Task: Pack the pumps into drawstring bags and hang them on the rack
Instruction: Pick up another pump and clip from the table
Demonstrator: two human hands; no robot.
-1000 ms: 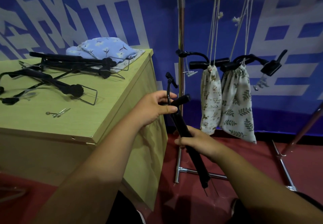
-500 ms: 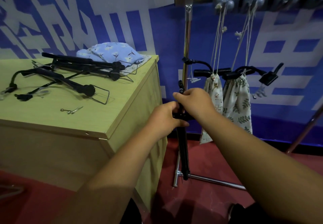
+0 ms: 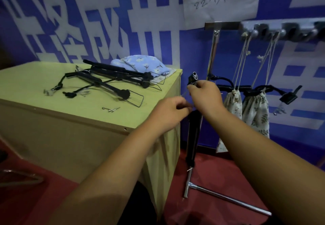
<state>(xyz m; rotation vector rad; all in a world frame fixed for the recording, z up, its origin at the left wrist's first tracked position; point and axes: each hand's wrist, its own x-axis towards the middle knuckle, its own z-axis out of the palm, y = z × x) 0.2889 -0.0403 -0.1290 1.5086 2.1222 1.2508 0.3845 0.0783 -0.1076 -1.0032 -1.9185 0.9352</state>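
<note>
The pale yellow-green wooden table [image 3: 52,112] is standing at the left, carrying several long black pumps [image 3: 105,84] with wire foot loops, lying crossed in a pile. Small metal needles [image 3: 111,109] are lying near its front edge. Folded blue floral cloth bags [image 3: 140,64] are sitting at its back corner.

Off the table's right corner, the left hand [image 3: 168,114] is curling its fingers in a pinch at the top of an upright black pump barrel [image 3: 192,137]. The right hand [image 3: 205,94] is gripping that pump's hose just under the two-hole nozzle head [image 3: 194,75].

The chrome rack [image 3: 213,52] is standing just behind. Two cream printed drawstring bags [image 3: 233,103] are hanging from its hooks, with black pump handles sticking out.
</note>
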